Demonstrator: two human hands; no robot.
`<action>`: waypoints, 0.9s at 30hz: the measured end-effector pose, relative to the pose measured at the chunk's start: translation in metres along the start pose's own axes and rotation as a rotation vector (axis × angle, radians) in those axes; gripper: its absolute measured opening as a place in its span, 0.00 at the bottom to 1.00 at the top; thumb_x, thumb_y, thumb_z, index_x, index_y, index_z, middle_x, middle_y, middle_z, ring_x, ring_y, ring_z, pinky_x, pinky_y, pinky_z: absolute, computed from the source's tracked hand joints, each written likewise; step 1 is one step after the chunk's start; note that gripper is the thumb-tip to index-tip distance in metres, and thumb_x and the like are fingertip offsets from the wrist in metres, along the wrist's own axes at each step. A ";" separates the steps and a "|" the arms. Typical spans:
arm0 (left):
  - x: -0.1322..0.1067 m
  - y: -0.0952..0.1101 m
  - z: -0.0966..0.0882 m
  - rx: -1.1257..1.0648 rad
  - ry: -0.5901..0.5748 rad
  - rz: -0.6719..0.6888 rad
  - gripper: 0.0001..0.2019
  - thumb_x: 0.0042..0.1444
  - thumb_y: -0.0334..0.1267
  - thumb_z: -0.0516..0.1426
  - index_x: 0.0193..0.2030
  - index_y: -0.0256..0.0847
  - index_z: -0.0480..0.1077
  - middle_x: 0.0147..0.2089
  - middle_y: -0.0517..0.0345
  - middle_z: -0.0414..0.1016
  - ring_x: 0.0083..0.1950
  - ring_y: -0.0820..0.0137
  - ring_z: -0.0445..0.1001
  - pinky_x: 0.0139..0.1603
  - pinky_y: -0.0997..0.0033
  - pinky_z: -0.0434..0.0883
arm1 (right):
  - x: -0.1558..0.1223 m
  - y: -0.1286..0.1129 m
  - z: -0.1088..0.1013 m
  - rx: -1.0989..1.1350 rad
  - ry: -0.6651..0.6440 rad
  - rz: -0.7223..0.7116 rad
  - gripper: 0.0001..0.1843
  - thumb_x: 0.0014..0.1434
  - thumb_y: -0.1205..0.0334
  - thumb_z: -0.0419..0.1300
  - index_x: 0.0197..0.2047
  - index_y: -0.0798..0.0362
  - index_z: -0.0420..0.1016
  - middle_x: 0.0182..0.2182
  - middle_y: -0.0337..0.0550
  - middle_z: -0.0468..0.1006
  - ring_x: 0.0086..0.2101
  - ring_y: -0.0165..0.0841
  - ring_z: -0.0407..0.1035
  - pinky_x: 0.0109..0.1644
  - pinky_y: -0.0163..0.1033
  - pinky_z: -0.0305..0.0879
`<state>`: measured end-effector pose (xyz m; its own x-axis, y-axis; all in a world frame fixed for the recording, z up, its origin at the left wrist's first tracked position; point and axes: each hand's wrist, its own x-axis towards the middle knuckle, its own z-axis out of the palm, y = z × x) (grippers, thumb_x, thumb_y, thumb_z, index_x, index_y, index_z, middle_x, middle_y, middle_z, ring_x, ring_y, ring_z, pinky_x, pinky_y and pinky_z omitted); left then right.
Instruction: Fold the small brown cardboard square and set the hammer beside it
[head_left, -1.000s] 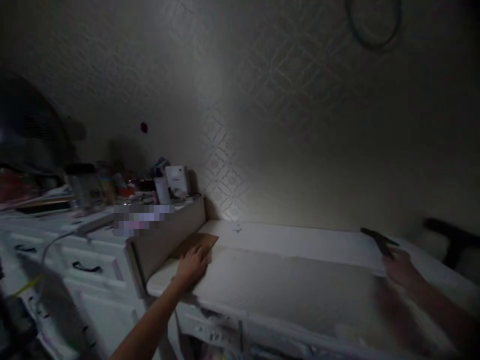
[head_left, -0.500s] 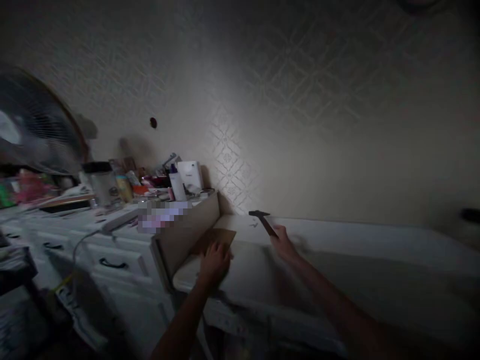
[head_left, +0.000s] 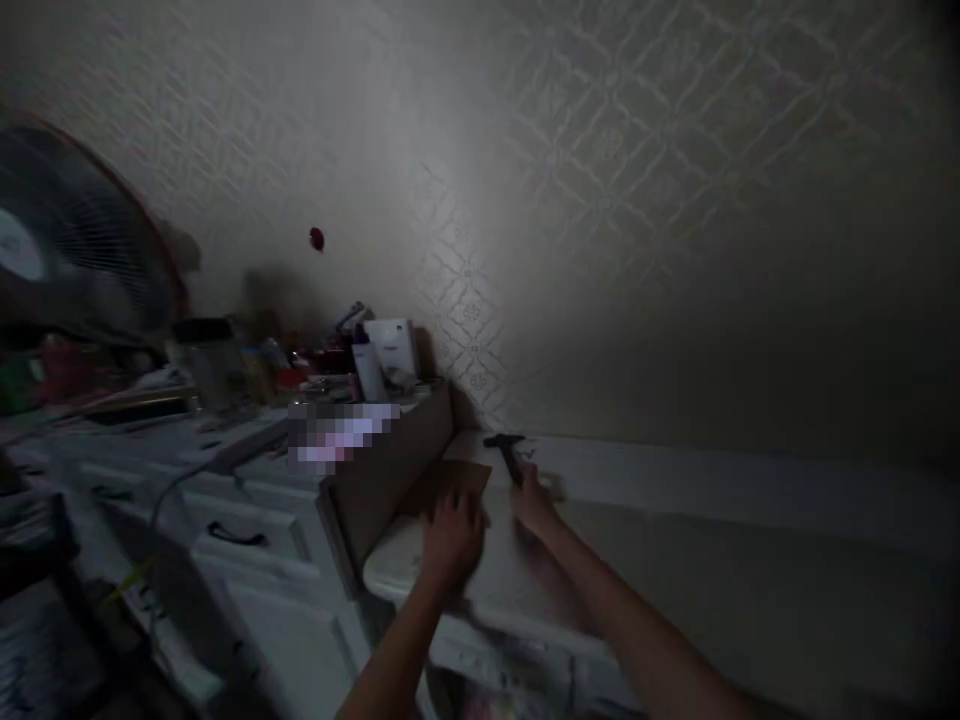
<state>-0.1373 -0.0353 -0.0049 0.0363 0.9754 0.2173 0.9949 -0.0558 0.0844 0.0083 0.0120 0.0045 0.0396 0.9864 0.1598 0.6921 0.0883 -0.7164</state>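
Note:
The scene is dim. My left hand (head_left: pixel 452 533) rests flat on a brown cardboard piece (head_left: pixel 450 484) that lies on a white ledge (head_left: pixel 675 540) next to the side of a white cabinet (head_left: pixel 285 560). My right hand (head_left: pixel 534 503) is closed around the handle of a small dark hammer (head_left: pixel 506 447), whose head hovers just right of the cardboard's far corner. The two hands are close together, a few fingers' width apart.
The cabinet top at left carries a jar (head_left: pixel 210 365), a white box (head_left: pixel 394 350), bottles and clutter. A fan (head_left: pixel 67 240) stands at far left. A cable (head_left: pixel 172 490) hangs over the drawers. Patterned wallpaper (head_left: pixel 600 200) backs the ledge.
My right hand has carried the hammer from the far right of the ledge leftward to beside the cardboard. My left hand has stayed on the cardboard. The view has panned left.

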 end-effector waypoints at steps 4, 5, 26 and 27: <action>0.001 0.000 -0.001 -0.009 -0.018 0.000 0.22 0.68 0.42 0.44 0.65 0.41 0.63 0.70 0.41 0.58 0.70 0.52 0.57 0.66 0.40 0.55 | -0.008 -0.006 -0.003 -0.118 -0.067 -0.030 0.23 0.64 0.63 0.49 0.62 0.58 0.58 0.48 0.57 0.78 0.48 0.42 0.74 0.48 0.41 0.64; 0.001 0.000 -0.001 -0.010 -0.016 0.000 0.22 0.68 0.42 0.44 0.65 0.40 0.63 0.70 0.41 0.59 0.69 0.52 0.57 0.66 0.40 0.55 | -0.012 -0.007 -0.005 -0.137 -0.083 -0.044 0.24 0.65 0.61 0.50 0.62 0.58 0.58 0.49 0.58 0.78 0.49 0.43 0.73 0.49 0.42 0.64; 0.008 0.005 -0.018 0.060 0.083 0.000 0.19 0.66 0.39 0.46 0.59 0.41 0.68 0.62 0.46 0.69 0.63 0.57 0.66 0.64 0.51 0.57 | -0.085 0.192 -0.165 -0.740 0.225 0.057 0.28 0.67 0.54 0.47 0.62 0.62 0.68 0.60 0.64 0.68 0.61 0.49 0.61 0.62 0.52 0.56; 0.009 0.013 -0.019 0.045 0.092 -0.020 0.19 0.67 0.39 0.46 0.59 0.41 0.68 0.62 0.45 0.69 0.62 0.57 0.67 0.64 0.52 0.58 | -0.087 0.192 -0.165 -0.738 0.219 0.062 0.27 0.67 0.54 0.46 0.61 0.60 0.69 0.60 0.63 0.69 0.60 0.48 0.62 0.63 0.52 0.55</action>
<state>-0.1254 -0.0313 0.0171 0.0098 0.9525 0.3045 0.9986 -0.0250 0.0460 0.2565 -0.0796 -0.0350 0.1827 0.9297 0.3198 0.9821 -0.1577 -0.1027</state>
